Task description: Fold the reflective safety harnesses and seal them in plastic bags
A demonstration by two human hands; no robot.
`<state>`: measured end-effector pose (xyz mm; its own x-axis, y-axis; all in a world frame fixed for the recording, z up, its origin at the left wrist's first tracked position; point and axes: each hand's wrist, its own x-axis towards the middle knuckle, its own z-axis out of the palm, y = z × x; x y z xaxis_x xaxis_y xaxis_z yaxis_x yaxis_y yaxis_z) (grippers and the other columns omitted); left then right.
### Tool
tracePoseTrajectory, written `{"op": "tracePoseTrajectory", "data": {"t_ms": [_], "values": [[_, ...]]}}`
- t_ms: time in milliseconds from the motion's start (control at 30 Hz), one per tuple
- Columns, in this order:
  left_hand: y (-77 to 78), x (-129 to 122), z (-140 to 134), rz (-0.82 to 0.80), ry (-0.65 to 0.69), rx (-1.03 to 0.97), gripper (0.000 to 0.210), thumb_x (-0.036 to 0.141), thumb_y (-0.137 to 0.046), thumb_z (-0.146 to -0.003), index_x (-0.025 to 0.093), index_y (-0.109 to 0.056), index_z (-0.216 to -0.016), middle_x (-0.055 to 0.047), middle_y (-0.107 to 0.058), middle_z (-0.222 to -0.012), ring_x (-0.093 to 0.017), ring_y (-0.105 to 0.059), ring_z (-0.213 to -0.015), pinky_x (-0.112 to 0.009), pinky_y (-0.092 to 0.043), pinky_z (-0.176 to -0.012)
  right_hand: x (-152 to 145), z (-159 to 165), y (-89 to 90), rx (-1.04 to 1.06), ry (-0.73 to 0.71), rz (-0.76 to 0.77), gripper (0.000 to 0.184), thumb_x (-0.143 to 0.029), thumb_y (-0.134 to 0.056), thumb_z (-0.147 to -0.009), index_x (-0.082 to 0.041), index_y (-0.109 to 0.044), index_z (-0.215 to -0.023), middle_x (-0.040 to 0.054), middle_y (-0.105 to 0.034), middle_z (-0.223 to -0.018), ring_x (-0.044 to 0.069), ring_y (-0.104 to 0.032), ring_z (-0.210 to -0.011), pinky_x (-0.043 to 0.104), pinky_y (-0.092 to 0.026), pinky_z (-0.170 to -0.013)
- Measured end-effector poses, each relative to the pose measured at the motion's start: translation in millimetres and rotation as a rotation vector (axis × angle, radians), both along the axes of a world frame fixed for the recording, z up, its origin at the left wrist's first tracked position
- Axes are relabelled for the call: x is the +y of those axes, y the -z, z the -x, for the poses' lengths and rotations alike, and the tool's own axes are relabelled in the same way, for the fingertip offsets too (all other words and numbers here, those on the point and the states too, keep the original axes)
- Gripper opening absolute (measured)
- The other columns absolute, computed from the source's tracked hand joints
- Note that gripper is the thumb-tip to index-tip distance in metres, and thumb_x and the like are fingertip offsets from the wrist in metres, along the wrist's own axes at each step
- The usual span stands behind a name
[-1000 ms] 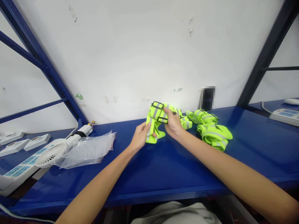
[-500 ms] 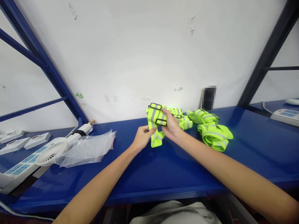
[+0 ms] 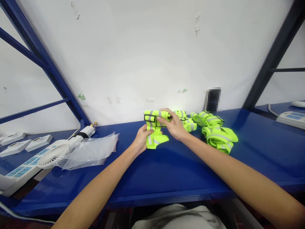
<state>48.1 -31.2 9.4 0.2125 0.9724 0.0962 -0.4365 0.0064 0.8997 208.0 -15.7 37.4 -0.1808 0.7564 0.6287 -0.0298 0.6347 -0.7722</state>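
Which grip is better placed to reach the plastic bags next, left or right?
Left, I'd judge. The left grip is nearer the plastic bags, which lie on its side; it pinches the lower part of the neon strap. The right grip is farther off, holding the buckled upper part.

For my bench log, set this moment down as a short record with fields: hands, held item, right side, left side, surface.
Left hand: thumb and fingers gripping the hanging strap
Right hand: gripping the rolled upper part of the same item
Held item: fluorescent yellow-green reflective strap bundle, grey-striped, black-buckled, partly rolled
Right side: more reflective strap bundles, some partly hidden by the right hand
Left side: clear plastic bags, white fan, white power strip with blue sockets
Surface: glossy blue bench against a white wall
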Motion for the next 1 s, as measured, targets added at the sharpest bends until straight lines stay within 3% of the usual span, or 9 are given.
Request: {"op": "tracePoseTrajectory", "data": {"t_ms": [133,267,400,533,667,800,1000], "values": [[3.0,3,0,0.043,-0.043,-0.076,0.045,0.007,-0.070,-0.062,0.017,-0.057,-0.105,-0.003,-0.074,-0.086,-0.019,-0.072,-0.072,-0.035,-0.059,-0.077,-6,-1,1.9,-0.175,-0.049,-0.220,0.032,-0.034,-0.066,-0.088,-0.024,-0.065,-0.119,0.0080,-0.065,-0.130,0.026,-0.062,-0.120,0.041,-0.048,-0.103],[2.4,1,4,0.158,0.055,-0.041,0.028,0.011,-0.062,-0.069,0.011,-0.062,-0.097,-0.009,-0.074,-0.082,-0.020,-0.071,-0.070,-0.031,-0.058,-0.071,-8,-5,3.5,-0.263,-0.051,-0.283,0.034,-0.030,-0.065,-0.089,-0.023,-0.065,-0.122,0.0115,-0.056,-0.144,0.026,-0.053,-0.134,0.044,-0.041,-0.112],[-0.7,-3,3,0.186,0.132,0.041,0.026,0.014,-0.056,-0.074,0.009,-0.062,-0.099,-0.012,-0.073,-0.079,-0.021,-0.071,-0.063,-0.026,-0.053,-0.052,-6,-14,5.1,-0.325,-0.064,-0.218,0.034,-0.030,-0.063,-0.090,-0.023,-0.065,-0.123,0.0109,-0.056,-0.144,0.027,-0.054,-0.132,0.044,-0.043,-0.110],[0.6,-2,0,0.130,0.016,0.062,0.033,0.007,-0.054,-0.069,0.012,-0.055,-0.102,-0.007,-0.069,-0.071,-0.017,-0.065,-0.049,-0.021,-0.046,-0.042,0,-21,9.0,-0.376,-0.069,-0.202,0.039,-0.027,-0.062,-0.090,-0.022,-0.064,-0.129,0.0107,-0.060,-0.140,0.027,-0.059,-0.127,0.042,-0.047,-0.106],[1.4,-3,2,0.143,-0.022,0.002,0.047,0.007,-0.055,-0.067,0.017,-0.049,-0.113,-0.002,-0.067,-0.072,-0.015,-0.065,-0.050,-0.021,-0.050,-0.046,4,-25,12.9,-0.416,-0.095,-0.262,0.042,-0.024,-0.059,-0.089,-0.022,-0.063,-0.131,0.0089,-0.065,-0.132,0.028,-0.064,-0.118,0.044,-0.049,-0.102],[-6.2,-14,4,0.164,0.100,-0.075,0.051,0.018,-0.058,-0.072,0.018,-0.049,-0.122,-0.005,-0.068,-0.084,-0.017,-0.069,-0.061,-0.026,-0.056,-0.058,2,-34,16.0,-0.473,-0.104,-0.250,0.043,-0.015,-0.056,-0.086,-0.023,-0.064,-0.128,0.0081,-0.068,-0.126,0.029,-0.064,-0.115,0.045,-0.048,-0.099],[-12.2,-24,10,0.092,0.170,-0.052,0.085,0.018,-0.063,-0.072,0.031,-0.029,-0.148,-0.003,-0.069,-0.103,-0.019,-0.072,-0.076,-0.032,-0.057,-0.075,-7,-43,13.2,-0.520,-0.126,-0.218,0.052,-0.015,-0.056,-0.081,-0.023,-0.055,-0.132,0.0057,-0.068,-0.116,0.027,-0.063,-0.104,0.040,-0.047,-0.093]]}}
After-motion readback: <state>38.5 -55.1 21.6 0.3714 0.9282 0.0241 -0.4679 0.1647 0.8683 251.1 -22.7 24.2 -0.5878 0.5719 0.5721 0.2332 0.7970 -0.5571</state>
